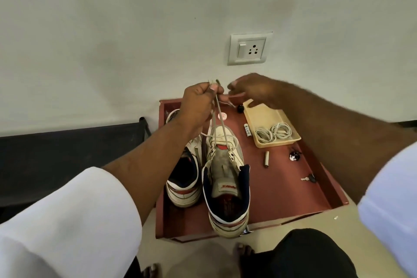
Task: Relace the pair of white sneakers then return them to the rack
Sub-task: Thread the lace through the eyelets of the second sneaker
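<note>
Right-hand sneaker sits in red tray, beside its mate. Left hand grip pinches both lace ends, drawn up taut. Right hand fingers loosely spread, empty. Advice: even both ends before threading next eyelets.

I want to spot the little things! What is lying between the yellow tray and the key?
In the head view, a small battery and a dark little trinket lie on the red surface between the yellow tray and the key.
</note>
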The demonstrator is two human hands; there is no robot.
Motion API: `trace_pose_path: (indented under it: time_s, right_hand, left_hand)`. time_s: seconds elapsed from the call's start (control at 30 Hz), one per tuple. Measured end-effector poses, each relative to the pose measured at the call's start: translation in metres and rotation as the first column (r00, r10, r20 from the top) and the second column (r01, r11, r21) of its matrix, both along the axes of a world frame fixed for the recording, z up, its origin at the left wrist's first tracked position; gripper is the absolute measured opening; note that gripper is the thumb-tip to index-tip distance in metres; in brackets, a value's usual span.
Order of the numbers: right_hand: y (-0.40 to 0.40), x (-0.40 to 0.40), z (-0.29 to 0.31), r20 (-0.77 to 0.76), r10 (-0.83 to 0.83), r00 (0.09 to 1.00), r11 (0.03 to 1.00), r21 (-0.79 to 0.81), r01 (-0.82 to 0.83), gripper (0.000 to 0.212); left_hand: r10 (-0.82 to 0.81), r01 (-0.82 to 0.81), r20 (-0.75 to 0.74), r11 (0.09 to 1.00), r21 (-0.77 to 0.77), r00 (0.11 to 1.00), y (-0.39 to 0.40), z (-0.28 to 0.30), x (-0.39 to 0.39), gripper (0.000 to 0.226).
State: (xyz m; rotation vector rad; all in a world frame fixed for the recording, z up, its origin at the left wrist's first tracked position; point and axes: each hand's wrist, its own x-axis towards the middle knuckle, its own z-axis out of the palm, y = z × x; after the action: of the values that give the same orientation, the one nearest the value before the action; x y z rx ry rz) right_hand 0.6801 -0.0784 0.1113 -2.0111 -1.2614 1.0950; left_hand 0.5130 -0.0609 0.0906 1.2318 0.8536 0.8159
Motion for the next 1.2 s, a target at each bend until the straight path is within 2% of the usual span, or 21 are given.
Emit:
trace_pose_path:
  time_s: [0.03, 0.1, 0.2, 0.27, 0.43, 0.53, 0.6, 0.63, 0.7, 0.73, 0.77, 0.83, 0.93, 0.97, 1.03, 1.1, 1.2]
  right_hand:
    - [-0.009, -0.002, -0.015, 0.007, -0.009, 1.000, 0.999, 0.041, 0.009, 0.027]
    - [-0.029, -0.014, -0.043, -0.079, -0.025, 0.997, 0.993, 0.117, 0.034, 0.025]
    - [-0.044, -0.046, -0.070, -0.186, 0.029, 0.982, 0.976, 0.219, 0.012, 0.030]
    - [-0.042, -0.061, -0.075, -0.274, 0.022, 0.961, 0.949, 0.308, 0.066, 0.031]
    - [-0.033, -0.065, -0.079, -0.289, 0.024, 0.957, 0.901, 0.421, 0.105, 0.030]
    - [-0.031, -0.063, -0.081, -0.321, 0.021, 0.947, 0.903, 0.413, 0.120, 0.030]
    - [-0.032, -0.061, -0.080, -0.374, -0.016, 0.927, 0.910, 0.379, 0.169, 0.031]
    - [-0.032, -0.060, -0.079, -0.400, -0.037, 0.916, 0.912, 0.361, 0.194, 0.031]
    - [-0.033, -0.058, -0.076, -0.431, -0.070, 0.900, 0.919, 0.323, 0.226, 0.030]
    - [-0.033, -0.057, -0.075, -0.435, -0.081, 0.897, 0.923, 0.306, 0.231, 0.030]
    - [-0.032, -0.057, -0.075, -0.438, -0.082, 0.895, 0.928, 0.293, 0.228, 0.029]
    - [-0.032, -0.060, -0.073, -0.430, -0.064, 0.900, 0.939, 0.279, 0.200, 0.029]
    - [-0.031, -0.062, -0.071, -0.400, -0.070, 0.914, 0.947, 0.260, 0.186, 0.029]
    - [-0.030, -0.062, -0.070, -0.399, -0.090, 0.913, 0.943, 0.260, 0.207, 0.029]
    - [-0.027, -0.059, -0.069, -0.413, -0.152, 0.898, 0.923, 0.265, 0.278, 0.029]
    - [-0.024, -0.061, -0.069, -0.414, -0.199, 0.888, 0.907, 0.266, 0.327, 0.030]
    - [-0.025, -0.074, -0.062, -0.414, -0.194, 0.889, 0.900, 0.284, 0.329, 0.030]
  left_hand:
    - [0.013, -0.013, 0.000, 1.000, 0.003, 1.000, 0.002, -0.001, 0.000, 0.028]
    - [0.033, -0.028, -0.063, 0.996, 0.087, 0.997, 0.005, -0.004, 0.001, 0.028]
    - [0.033, -0.009, -0.140, 0.985, 0.170, 0.990, 0.009, -0.007, 0.003, 0.029]
    - [0.038, -0.001, -0.181, 0.980, 0.197, 0.983, 0.009, -0.007, 0.005, 0.029]
    - [0.038, 0.008, -0.198, 0.974, 0.224, 0.980, 0.007, -0.003, 0.005, 0.029]
    - [0.121, -0.046, -0.238, 0.954, 0.297, 0.964, -0.001, -0.002, -0.004, 0.026]
    - [0.215, -0.035, -0.401, 0.911, 0.411, 0.891, -0.019, -0.015, -0.017, 0.030]
    - [0.232, 0.027, -0.514, 0.894, 0.447, 0.826, -0.032, -0.027, -0.025, 0.035]
    - [0.146, 0.307, -0.768, 0.858, 0.412, 0.624, -0.055, -0.051, -0.035, 0.034]
    - [0.071, 0.469, -0.848, 0.807, 0.358, 0.524, -0.064, -0.060, -0.035, 0.027]
    - [0.000, 0.601, -0.887, 0.735, 0.313, 0.462, -0.069, -0.067, -0.032, 0.025]
    - [-0.114, 0.762, -0.928, 0.611, 0.216, 0.354, -0.068, -0.072, -0.024, 0.039]
    - [-0.095, 0.843, -0.976, 0.525, 0.118, 0.196, -0.060, -0.076, -0.011, 0.039]
    - [-0.084, 0.853, -0.983, 0.513, 0.097, 0.162, -0.059, -0.079, -0.008, 0.036]
    - [-0.089, 0.837, -0.987, 0.544, 0.067, 0.137, -0.060, -0.081, -0.004, 0.031]
    - [-0.092, 0.814, -0.985, 0.578, 0.066, 0.145, -0.064, -0.081, 0.000, 0.030]
    - [-0.096, 0.819, -0.983, 0.568, 0.076, 0.158, -0.068, -0.082, 0.003, 0.030]
